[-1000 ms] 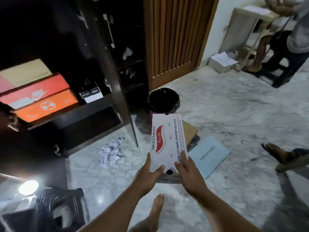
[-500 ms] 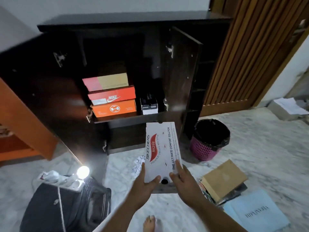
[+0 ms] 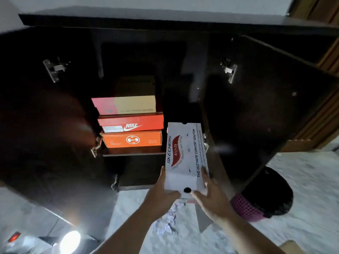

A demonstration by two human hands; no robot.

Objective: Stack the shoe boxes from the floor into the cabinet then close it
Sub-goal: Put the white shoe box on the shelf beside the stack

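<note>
Three boxes (image 3: 131, 123) already sit stacked in the open cabinet (image 3: 165, 22). The left hand (image 3: 161, 195) and right hand (image 3: 211, 200) clasp the white box (image 3: 185, 158) at the shelf; placing it and closing remain.

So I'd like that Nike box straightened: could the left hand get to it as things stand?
Probably not yet. The left hand is gripping the near end of the white Skechers box, together with the right hand. The cabinet doors stand open, so the way to the Nike box looks clear once it lets go.
</note>
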